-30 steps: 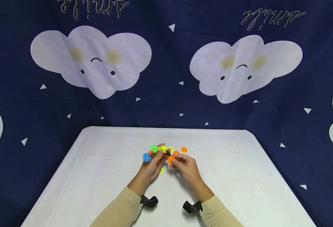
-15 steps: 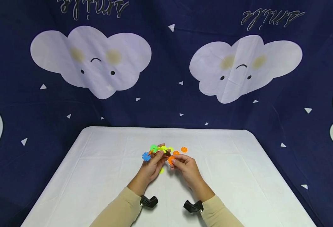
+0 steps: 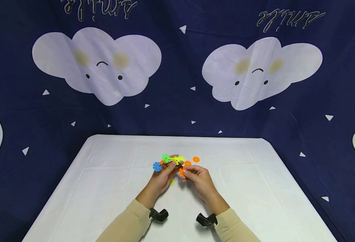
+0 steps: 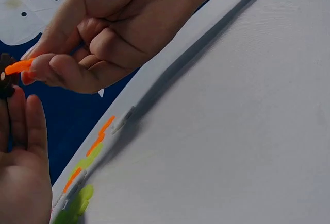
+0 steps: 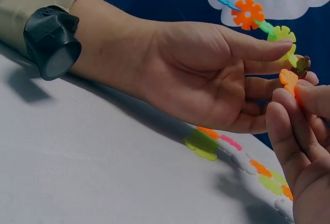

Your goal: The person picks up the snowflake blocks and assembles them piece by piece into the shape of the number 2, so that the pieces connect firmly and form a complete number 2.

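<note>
My left hand pinches a chain of interlocking snowflake discs between thumb and fingers, above the table. In the right wrist view the chain runs from a blue disc through an orange disc, a green disc and yellow discs to a brown disc. My right hand pinches another orange disc against the brown one. Whether their slots interlock cannot be told. The left wrist view shows this orange disc edge-on, touching the brown disc.
Loose discs lie on the white table under and beyond the hands: orange, yellow-green, pink and white. A dark blue cloth with printed clouds hangs behind the table.
The chain in my left hand has turned and shifted slightly to the right. The orange disc in my right hand sits a touch lower. Both arms are nearly still.
</note>
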A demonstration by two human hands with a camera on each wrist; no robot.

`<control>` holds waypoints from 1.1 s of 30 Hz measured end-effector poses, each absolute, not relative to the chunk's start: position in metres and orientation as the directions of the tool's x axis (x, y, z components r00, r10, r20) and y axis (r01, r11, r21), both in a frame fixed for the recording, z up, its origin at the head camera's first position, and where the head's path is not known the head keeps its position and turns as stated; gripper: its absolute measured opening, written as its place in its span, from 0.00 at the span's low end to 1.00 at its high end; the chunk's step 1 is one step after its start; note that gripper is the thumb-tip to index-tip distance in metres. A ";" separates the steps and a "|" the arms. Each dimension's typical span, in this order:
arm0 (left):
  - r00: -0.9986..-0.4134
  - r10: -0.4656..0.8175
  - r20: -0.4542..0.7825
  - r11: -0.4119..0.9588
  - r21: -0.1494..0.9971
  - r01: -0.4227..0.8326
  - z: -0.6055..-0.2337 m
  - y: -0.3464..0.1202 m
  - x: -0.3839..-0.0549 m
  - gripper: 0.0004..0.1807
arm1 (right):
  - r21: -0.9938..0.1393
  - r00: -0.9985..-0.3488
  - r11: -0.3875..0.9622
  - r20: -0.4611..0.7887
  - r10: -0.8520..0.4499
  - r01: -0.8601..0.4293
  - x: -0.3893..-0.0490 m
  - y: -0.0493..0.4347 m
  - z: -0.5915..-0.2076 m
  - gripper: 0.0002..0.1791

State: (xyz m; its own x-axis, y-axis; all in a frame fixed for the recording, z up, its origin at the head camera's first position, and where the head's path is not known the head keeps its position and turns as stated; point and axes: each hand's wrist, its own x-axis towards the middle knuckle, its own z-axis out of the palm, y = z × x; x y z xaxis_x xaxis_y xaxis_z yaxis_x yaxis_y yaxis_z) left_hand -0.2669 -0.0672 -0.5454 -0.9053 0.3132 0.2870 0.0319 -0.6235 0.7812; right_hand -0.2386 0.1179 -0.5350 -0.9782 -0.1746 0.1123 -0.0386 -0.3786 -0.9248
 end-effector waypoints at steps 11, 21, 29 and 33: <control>-0.885 0.336 0.321 -0.567 0.820 0.081 -0.547 -0.071 -0.269 0.24 | -0.911 -0.976 -0.409 0.123 -0.180 -0.040 -0.235 0.117 -0.538 0.10; -0.883 0.347 0.316 -0.543 0.835 0.086 -0.543 -0.071 -0.267 0.22 | -0.895 -0.983 -0.446 0.081 -0.167 0.002 -0.232 0.115 -0.538 0.10; -0.866 0.351 0.357 -0.502 0.852 0.148 -0.543 -0.071 -0.266 0.19 | -0.895 -0.982 -0.445 0.079 -0.170 0.006 -0.231 0.116 -0.539 0.10; -0.860 0.364 0.357 -0.467 0.869 0.163 -0.544 -0.072 -0.264 0.19 | -0.903 -0.979 -0.429 0.078 -0.191 0.012 -0.230 0.117 -0.541 0.10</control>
